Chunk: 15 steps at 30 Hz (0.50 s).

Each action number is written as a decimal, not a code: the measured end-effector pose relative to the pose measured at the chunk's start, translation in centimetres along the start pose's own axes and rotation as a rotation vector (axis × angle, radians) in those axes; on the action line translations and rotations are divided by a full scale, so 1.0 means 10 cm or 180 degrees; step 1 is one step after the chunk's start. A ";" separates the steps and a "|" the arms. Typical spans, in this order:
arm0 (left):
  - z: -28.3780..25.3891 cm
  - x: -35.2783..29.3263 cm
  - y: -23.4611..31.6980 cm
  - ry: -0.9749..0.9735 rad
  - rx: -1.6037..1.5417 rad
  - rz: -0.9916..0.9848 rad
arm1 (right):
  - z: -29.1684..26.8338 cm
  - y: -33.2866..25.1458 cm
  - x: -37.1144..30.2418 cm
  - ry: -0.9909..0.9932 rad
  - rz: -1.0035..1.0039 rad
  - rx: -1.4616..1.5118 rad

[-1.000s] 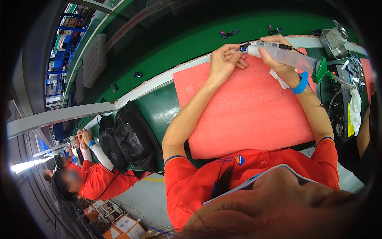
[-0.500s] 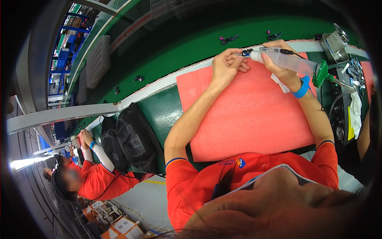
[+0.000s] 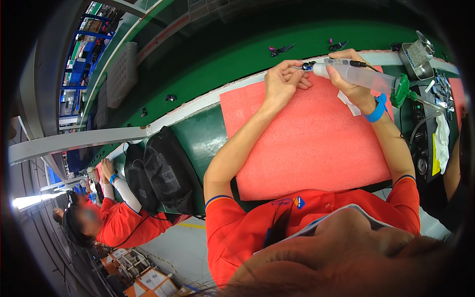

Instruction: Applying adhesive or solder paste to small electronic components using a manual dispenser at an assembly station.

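My left hand (image 3: pixel 283 85) is closed, its fingertips pinching a small dark part (image 3: pixel 308 66) above the far edge of the pink foam mat (image 3: pixel 311 148). In my right hand (image 3: pixel 354 93) lies a large translucent dispensing syringe (image 3: pixel 368 77). Its white front end points left, up against the small part; the tip itself is too small to make out. A green cap (image 3: pixel 402 91) with a hose closes the syringe's rear. Along its far side a slim clear piece with a black cable plug (image 3: pixel 358 64) is held too. A blue band (image 3: pixel 378 109) circles my right wrist.
Beyond the pale rail, a green conveyor belt (image 3: pixel 217 64) carries several small dark parts (image 3: pixel 282 50). A metal container (image 3: pixel 416 59) stands at the far right, near a black controller box (image 3: pixel 421 161) and white cloth (image 3: pixel 442 138). Left are black mesh bags (image 3: pixel 170 173) and a seated co-worker (image 3: pixel 131 225).
The parts on the green belt have shifted slightly left. Both my hands, the syringe and the small part stay almost in place.
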<state>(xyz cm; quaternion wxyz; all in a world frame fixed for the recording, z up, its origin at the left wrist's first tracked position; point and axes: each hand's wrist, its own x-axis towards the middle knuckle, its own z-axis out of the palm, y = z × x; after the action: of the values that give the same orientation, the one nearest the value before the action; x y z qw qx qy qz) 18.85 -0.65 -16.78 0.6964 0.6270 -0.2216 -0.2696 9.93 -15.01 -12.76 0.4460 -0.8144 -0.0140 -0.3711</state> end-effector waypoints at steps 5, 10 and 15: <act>-0.04 0.00 0.01 0.0047 -0.0149 -0.0089 | -0.03 -0.03 -0.03 -0.0061 0.0035 0.0143; -0.15 0.00 0.15 -0.0418 -0.0550 -0.0906 | -0.08 -0.11 0.02 0.0408 -0.0083 0.0867; -0.25 0.04 0.17 -0.0937 -0.0725 -0.0500 | -0.11 -0.11 0.04 0.0622 0.0253 0.1337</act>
<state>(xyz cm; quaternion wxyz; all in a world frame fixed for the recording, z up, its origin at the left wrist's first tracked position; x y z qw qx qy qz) 20.92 1.12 -15.37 0.6998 0.5134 -0.2396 -0.4352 9.16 -15.33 -11.38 0.6192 -0.6637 -0.0155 -0.4192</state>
